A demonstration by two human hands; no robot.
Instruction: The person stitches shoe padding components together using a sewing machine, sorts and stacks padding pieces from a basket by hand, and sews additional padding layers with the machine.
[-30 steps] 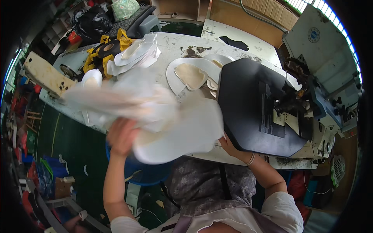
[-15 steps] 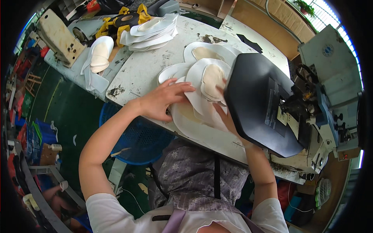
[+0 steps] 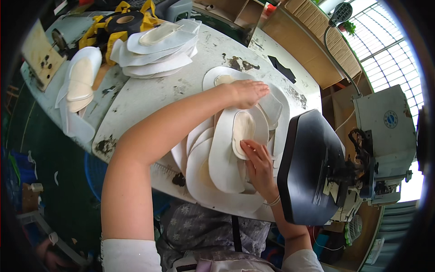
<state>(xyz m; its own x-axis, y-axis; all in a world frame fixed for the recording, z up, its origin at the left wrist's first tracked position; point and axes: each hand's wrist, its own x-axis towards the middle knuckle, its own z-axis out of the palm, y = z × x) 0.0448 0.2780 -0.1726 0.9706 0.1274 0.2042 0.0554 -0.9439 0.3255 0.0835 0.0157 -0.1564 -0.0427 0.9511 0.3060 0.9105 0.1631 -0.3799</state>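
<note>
White, sole-shaped sheets (image 3: 222, 167) lie overlapping in a loose pile on the worktable. On the upper sheets rests a small stack of cream oval pads (image 3: 244, 129). My right hand (image 3: 259, 165) has its fingertips on the near end of these pads, with the fingers curled round their edge. Further off, my left hand (image 3: 250, 94) reaches across the far part of the pile, its fingers stretched out flat and holding nothing visible. Its palm side is hidden, so contact with the sheets cannot be told.
A black angular machine panel (image 3: 308, 167) stands close beside my right forearm. At the back left are another stack of white sheets (image 3: 158, 50), a roll of black tape (image 3: 122, 20) and more cream pads (image 3: 81, 79). A black scrap (image 3: 282, 69) lies at the far right.
My left hand has swung from the near left edge of the pile to its far side. My right hand has come out from beside the panel onto the cream pads. The view has shifted.
</note>
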